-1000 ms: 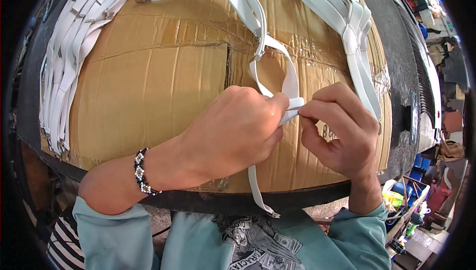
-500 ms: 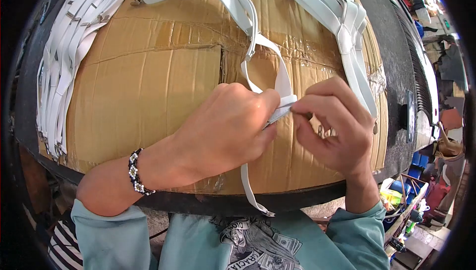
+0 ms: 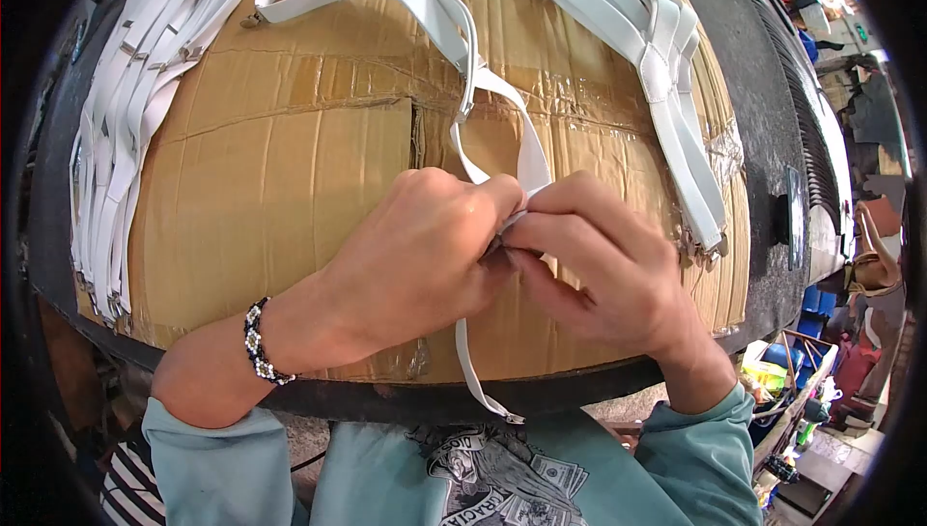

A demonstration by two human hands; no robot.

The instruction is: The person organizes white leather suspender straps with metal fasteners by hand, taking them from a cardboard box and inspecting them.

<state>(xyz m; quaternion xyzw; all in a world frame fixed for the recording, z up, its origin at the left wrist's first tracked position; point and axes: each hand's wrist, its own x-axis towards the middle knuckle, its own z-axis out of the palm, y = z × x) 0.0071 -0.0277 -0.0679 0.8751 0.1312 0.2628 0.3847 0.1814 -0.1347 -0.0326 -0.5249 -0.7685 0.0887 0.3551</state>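
A white elastic strap (image 3: 534,154) with metal fittings runs down the middle of the cardboard into my hands. My left hand (image 3: 435,241) is closed around the strap, its thumb and forefinger pinching a folded part. My right hand (image 3: 608,260) meets it from the right, fingertips pinching the same spot; the small metal piece between them is mostly hidden. Below my left hand a strap end (image 3: 466,362) hangs over the table's front edge, with a metal clip (image 3: 512,418) at its tip.
Flattened cardboard (image 3: 280,198) covers the dark table (image 3: 386,400). A bundle of white straps (image 3: 126,140) lies along the left, another bundle (image 3: 666,82) at the upper right. Beyond the table at the right stands a crate (image 3: 787,381) of mixed items.
My right hand has moved left, and its fingertips now press against those of my left hand. The strap and bundles appear shifted slightly left in view.
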